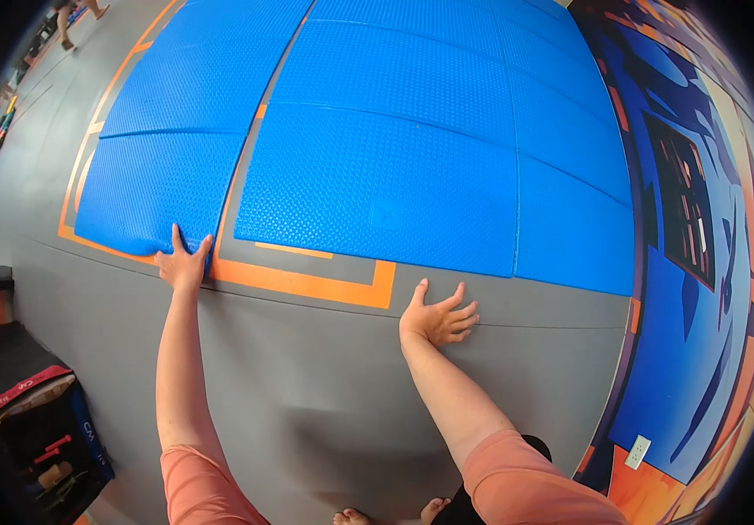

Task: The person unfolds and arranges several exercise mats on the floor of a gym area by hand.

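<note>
My left hand (pixel 183 262) grips the near right corner of a blue textured floor mat (pixel 154 188), thumb on top and fingers curled over its edge. A gap of grey floor and orange line separates that mat from the larger blue mat (pixel 377 188) to its right. My right hand (pixel 436 318) rests flat with fingers spread on the grey floor (pixel 307 376), just short of the larger mat's near edge, holding nothing.
Orange lines (pixel 307 282) mark the floor under the mats. More blue mats (pixel 447 61) stretch beyond. A painted wall with an outlet (pixel 637 451) stands right. Dark boxes with gear (pixel 31 411) sit left. Another person's legs (pixel 75 17) show far top left.
</note>
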Demonstrator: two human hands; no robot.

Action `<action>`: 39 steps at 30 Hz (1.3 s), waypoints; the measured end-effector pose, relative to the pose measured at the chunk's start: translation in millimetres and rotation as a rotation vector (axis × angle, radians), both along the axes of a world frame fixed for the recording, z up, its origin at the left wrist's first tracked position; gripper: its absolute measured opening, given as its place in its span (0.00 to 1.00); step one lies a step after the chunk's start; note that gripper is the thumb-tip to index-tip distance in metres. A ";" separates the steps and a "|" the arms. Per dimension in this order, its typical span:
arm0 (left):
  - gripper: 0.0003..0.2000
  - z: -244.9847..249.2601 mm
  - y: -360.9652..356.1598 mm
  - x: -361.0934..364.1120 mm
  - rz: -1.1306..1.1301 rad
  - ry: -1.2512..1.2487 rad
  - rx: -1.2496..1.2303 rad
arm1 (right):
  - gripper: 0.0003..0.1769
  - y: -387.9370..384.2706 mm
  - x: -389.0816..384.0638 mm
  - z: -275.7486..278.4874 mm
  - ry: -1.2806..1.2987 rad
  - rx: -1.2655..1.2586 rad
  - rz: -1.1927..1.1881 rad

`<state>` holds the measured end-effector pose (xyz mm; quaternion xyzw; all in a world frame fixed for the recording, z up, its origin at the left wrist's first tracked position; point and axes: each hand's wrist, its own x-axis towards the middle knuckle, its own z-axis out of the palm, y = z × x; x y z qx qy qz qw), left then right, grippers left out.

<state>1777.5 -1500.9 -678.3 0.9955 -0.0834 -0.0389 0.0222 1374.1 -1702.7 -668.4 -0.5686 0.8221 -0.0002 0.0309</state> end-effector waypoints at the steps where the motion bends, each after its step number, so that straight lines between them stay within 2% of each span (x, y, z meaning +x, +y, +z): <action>1: 0.51 -4.4 -3.9 2.2 0.002 0.010 0.009 | 0.48 2.0 -1.1 -2.2 0.001 -0.005 0.008; 3: 0.51 -9.1 -13.4 5.3 -0.021 -0.054 0.009 | 0.48 3.5 0.6 -3.1 0.010 0.002 0.012; 4: 0.49 -4.7 -14.8 6.9 -0.041 0.016 -0.078 | 0.48 2.9 0.5 -3.1 0.013 0.000 0.008; 7: 0.46 -21.2 -13.3 15.5 -0.133 -0.018 -0.168 | 0.48 2.6 -0.8 -5.8 0.022 0.003 0.011; 9: 0.44 -14.0 -17.9 2.0 -0.122 0.035 -0.223 | 0.48 2.6 -1.6 -7.1 0.025 0.002 0.015; 11: 0.43 -21.9 -20.2 -6.4 -0.162 -0.027 -0.254 | 0.47 3.1 -0.8 -6.3 0.023 0.004 0.017; 15: 0.41 -28.0 -26.2 -21.0 -0.167 -0.085 -0.196 | 0.47 3.9 -0.3 -4.7 0.017 0.007 0.012; 29: 0.42 -7.6 -36.5 -3.4 -0.159 0.016 -0.163 | 0.47 5.0 -4.8 -16.2 0.020 -0.020 0.027; 31: 0.43 18.7 -44.9 -2.2 -0.142 0.264 0.091 | 0.47 5.1 -3.3 -12.8 0.012 -0.028 0.026; 32: 0.43 -3.2 -33.4 -5.4 -0.150 0.082 -0.164 | 0.47 4.8 -2.9 -12.3 0.010 -0.026 0.027; 37: 0.41 -3.1 -23.2 -19.1 -0.213 0.029 -0.158 | 0.46 5.0 -3.9 -11.3 0.013 -0.007 0.021; 39: 0.41 -3.4 -25.8 -26.4 -0.224 0.093 -0.083 | 0.46 5.3 -2.8 -9.1 0.004 -0.009 0.021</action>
